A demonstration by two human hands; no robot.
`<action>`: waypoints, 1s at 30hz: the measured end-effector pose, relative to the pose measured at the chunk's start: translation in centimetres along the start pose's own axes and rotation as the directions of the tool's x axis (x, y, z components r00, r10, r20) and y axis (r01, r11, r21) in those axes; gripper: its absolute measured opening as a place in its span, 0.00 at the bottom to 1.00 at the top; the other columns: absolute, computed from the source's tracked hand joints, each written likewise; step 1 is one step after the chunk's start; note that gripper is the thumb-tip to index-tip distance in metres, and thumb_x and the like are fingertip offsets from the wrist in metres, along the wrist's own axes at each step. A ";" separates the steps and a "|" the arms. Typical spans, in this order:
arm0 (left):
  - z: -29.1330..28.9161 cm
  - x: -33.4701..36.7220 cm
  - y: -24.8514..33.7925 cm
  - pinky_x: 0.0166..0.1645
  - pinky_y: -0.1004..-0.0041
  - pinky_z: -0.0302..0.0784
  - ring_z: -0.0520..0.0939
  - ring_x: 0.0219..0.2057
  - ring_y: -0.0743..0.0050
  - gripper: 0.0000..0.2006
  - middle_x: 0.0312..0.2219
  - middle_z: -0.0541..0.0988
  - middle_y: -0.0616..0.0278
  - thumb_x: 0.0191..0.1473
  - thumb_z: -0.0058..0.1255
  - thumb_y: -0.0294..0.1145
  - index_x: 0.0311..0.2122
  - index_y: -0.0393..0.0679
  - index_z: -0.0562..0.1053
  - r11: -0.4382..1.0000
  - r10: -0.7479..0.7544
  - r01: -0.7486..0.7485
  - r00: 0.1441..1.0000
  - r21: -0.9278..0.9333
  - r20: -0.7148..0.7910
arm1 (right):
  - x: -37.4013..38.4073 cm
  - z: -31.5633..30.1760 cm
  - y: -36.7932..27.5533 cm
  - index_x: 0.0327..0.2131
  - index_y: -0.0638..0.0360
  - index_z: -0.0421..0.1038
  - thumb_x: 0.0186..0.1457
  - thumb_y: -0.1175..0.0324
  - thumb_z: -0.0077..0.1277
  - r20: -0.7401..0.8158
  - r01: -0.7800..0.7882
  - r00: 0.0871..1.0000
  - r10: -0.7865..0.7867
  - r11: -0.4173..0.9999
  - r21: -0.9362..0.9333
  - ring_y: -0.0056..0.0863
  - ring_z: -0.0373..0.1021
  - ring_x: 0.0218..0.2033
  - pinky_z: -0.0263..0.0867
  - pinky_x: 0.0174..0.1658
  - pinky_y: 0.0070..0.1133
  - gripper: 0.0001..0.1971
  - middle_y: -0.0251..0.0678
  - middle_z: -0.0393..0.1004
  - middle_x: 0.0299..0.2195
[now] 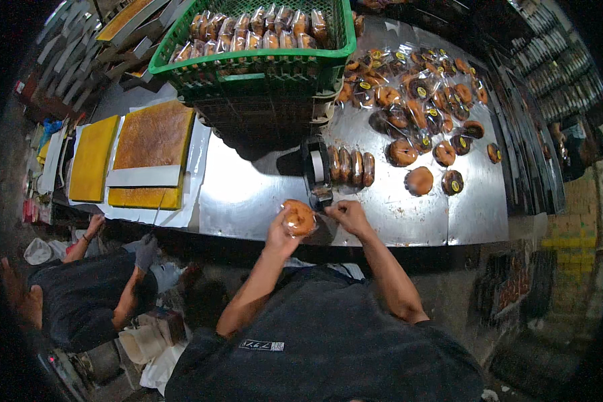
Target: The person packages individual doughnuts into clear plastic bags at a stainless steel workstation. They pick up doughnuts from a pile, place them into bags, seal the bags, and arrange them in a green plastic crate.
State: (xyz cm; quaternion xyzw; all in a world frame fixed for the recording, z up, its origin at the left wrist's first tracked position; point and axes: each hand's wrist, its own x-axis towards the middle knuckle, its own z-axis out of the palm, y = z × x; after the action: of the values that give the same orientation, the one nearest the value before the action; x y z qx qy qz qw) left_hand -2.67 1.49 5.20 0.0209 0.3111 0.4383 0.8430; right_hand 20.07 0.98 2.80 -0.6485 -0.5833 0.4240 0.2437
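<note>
A doughnut in clear wrapping [298, 218] is held in my left hand [279, 236] at the table's near edge. My right hand [350, 218] has its fingers pinched together beside the lower end of a black dispenser [309, 166] with a white roll. Whatever lies between those fingertips is too small to make out. Right of the dispenser, several wrapped doughnuts [356, 167] stand on edge in a row. Farther right, loose doughnuts [420, 181] and a heap of bagged ones, some with yellow labels [459, 144], cover the metal table [248, 208].
A green crate [254, 60] with rows of wrapped doughnuts stands on a dark crate at the back. Yellow sheet cakes [151, 137] lie on white paper at left, where a co-worker's gloved hand [146, 252] holds a knife. Dark trays [516, 141] line the right side.
</note>
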 end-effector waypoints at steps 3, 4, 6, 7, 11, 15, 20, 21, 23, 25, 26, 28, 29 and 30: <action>0.5 -0.6 2.5 0.51 0.61 0.75 0.78 0.46 0.61 0.20 0.44 0.76 0.57 0.60 0.50 0.34 0.55 0.41 0.65 0.996 0.034 -0.035 0.999 0.088 0.017 | -0.4 -2.8 -1.6 0.25 0.64 0.79 0.57 0.61 0.57 0.048 -0.045 0.997 0.058 0.970 -0.237 0.22 0.70 0.26 0.65 0.32 0.24 0.14 0.32 0.74 0.21; 1.4 -1.3 3.2 0.52 0.62 0.75 0.77 0.47 0.63 0.22 0.46 0.75 0.57 0.57 0.53 0.32 0.55 0.41 0.64 0.978 0.063 -0.075 0.996 0.196 0.067 | -1.2 -3.6 -4.0 0.25 0.64 0.78 0.57 0.61 0.57 0.087 0.011 0.996 0.000 0.992 -0.127 0.22 0.69 0.25 0.65 0.31 0.24 0.15 0.32 0.74 0.21; 3.4 -2.2 4.2 0.55 0.65 0.73 0.77 0.49 0.65 0.27 0.48 0.74 0.59 0.53 0.59 0.28 0.57 0.40 0.64 0.900 0.094 -0.161 0.979 0.406 0.179 | -2.8 -5.8 -9.5 0.23 0.65 0.77 0.57 0.60 0.57 0.135 0.111 0.983 -0.125 0.988 0.106 0.22 0.67 0.23 0.63 0.30 0.25 0.17 0.32 0.73 0.20; 4.7 -2.7 4.5 0.52 0.69 0.74 0.75 0.48 0.71 0.32 0.47 0.72 0.62 0.49 0.60 0.20 0.59 0.42 0.62 0.858 0.048 -0.137 0.981 0.495 0.189 | -3.4 -6.5 -11.9 0.23 0.65 0.77 0.57 0.59 0.57 0.162 0.201 0.958 -0.235 0.958 0.204 0.22 0.65 0.23 0.62 0.29 0.25 0.17 0.32 0.72 0.20; 7.1 -1.3 2.4 0.37 0.76 0.72 0.74 0.35 0.79 0.33 0.36 0.73 0.68 0.51 0.63 0.32 0.60 0.40 0.61 0.685 -0.004 -0.253 0.936 0.683 0.351 | -2.8 -7.4 -14.5 0.23 0.63 0.76 0.56 0.58 0.59 0.194 0.337 0.894 -0.403 0.893 0.300 0.20 0.64 0.23 0.61 0.28 0.24 0.17 0.31 0.72 0.20; 7.9 -0.7 1.7 0.43 0.71 0.77 0.78 0.40 0.73 0.26 0.42 0.76 0.63 0.60 0.54 0.39 0.59 0.40 0.63 0.729 -0.278 0.017 0.921 0.684 0.273 | -1.3 -8.3 -8.5 0.30 0.61 0.77 0.48 0.56 0.67 0.146 0.130 0.981 -0.129 0.991 -0.002 0.21 0.68 0.28 0.65 0.32 0.22 0.17 0.32 0.74 0.27; 9.5 -0.2 0.8 0.54 0.63 0.77 0.79 0.49 0.64 0.21 0.50 0.76 0.56 0.68 0.37 0.42 0.58 0.38 0.66 0.815 -0.433 0.361 0.899 0.453 0.065 | -4.0 -8.8 -7.1 0.41 0.59 0.74 0.45 0.54 0.68 -0.056 0.669 0.736 -0.675 0.737 -0.094 0.37 0.69 0.41 0.66 0.45 0.27 0.24 0.39 0.72 0.43; 9.0 0.4 0.3 0.56 0.61 0.74 0.78 0.49 0.62 0.21 0.49 0.76 0.56 0.67 0.36 0.42 0.56 0.38 0.68 0.845 -0.368 0.303 0.928 0.439 0.067 | -4.2 -9.1 -6.7 0.42 0.59 0.74 0.47 0.56 0.67 -0.122 0.600 0.792 -0.598 0.800 -0.025 0.38 0.70 0.40 0.66 0.44 0.27 0.23 0.40 0.72 0.42; 9.8 2.5 0.0 0.58 0.60 0.70 0.77 0.50 0.63 0.19 0.49 0.76 0.56 0.67 0.38 0.41 0.55 0.38 0.69 0.860 -0.145 0.082 0.985 0.504 0.088 | -4.3 -10.0 -5.6 0.45 0.59 0.73 0.50 0.60 0.64 -0.246 0.450 0.877 -0.411 0.884 0.128 0.40 0.70 0.38 0.66 0.44 0.28 0.21 0.42 0.72 0.41; 12.7 4.1 -0.6 0.60 0.67 0.64 0.74 0.51 0.69 0.18 0.48 0.76 0.61 0.64 0.46 0.41 0.54 0.42 0.70 0.709 0.176 -0.171 0.982 0.684 0.063 | -3.8 -11.3 -5.5 0.51 0.61 0.69 0.55 0.66 0.59 -0.453 0.377 0.843 -0.291 0.920 0.109 0.46 0.71 0.38 0.66 0.46 0.32 0.21 0.48 0.73 0.42; 14.4 5.5 -1.2 0.56 0.67 0.68 0.76 0.48 0.69 0.18 0.45 0.77 0.61 0.62 0.50 0.40 0.53 0.43 0.71 0.636 0.255 -0.188 0.967 0.748 0.027 | -2.9 -11.5 -4.7 0.52 0.63 0.67 0.55 0.67 0.58 -0.611 0.382 0.724 -0.319 0.924 -0.030 0.47 0.71 0.39 0.66 0.47 0.33 0.22 0.49 0.73 0.43; 18.0 8.6 -3.5 0.53 0.66 0.70 0.77 0.46 0.67 0.18 0.44 0.77 0.60 0.59 0.54 0.39 0.51 0.41 0.72 0.296 0.329 -0.396 0.896 0.869 0.297 | 0.3 -10.8 0.1 0.55 0.66 0.63 0.56 0.69 0.56 -0.826 0.300 0.406 -0.392 0.911 -0.285 0.48 0.72 0.42 0.66 0.49 0.35 0.25 0.51 0.73 0.44; 20.1 10.6 -5.0 0.51 0.65 0.73 0.79 0.44 0.64 0.20 0.43 0.78 0.56 0.55 0.58 0.37 0.50 0.38 0.72 0.041 0.292 -0.473 0.848 0.880 0.442 | 1.5 -10.7 4.1 0.57 0.70 0.58 0.55 0.69 0.57 -0.746 0.221 0.541 -0.388 0.921 -0.319 0.50 0.70 0.48 0.64 0.54 0.37 0.30 0.55 0.69 0.51; 21.7 12.5 -6.4 0.51 0.65 0.73 0.80 0.44 0.58 0.21 0.42 0.78 0.51 0.52 0.60 0.37 0.49 0.39 0.73 -0.097 0.202 -0.567 0.793 0.818 0.574 | 2.2 -9.9 6.2 0.57 0.68 0.58 0.53 0.70 0.57 -0.705 0.260 0.597 -0.383 0.924 -0.281 0.52 0.67 0.51 0.62 0.56 0.38 0.30 0.55 0.68 0.52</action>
State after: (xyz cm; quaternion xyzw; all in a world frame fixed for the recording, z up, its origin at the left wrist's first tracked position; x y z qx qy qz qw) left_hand 19.04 12.16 14.38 0.7372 0.3840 0.3202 0.4545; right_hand 31.65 3.66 2.35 -0.6646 -0.5678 0.0237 0.4851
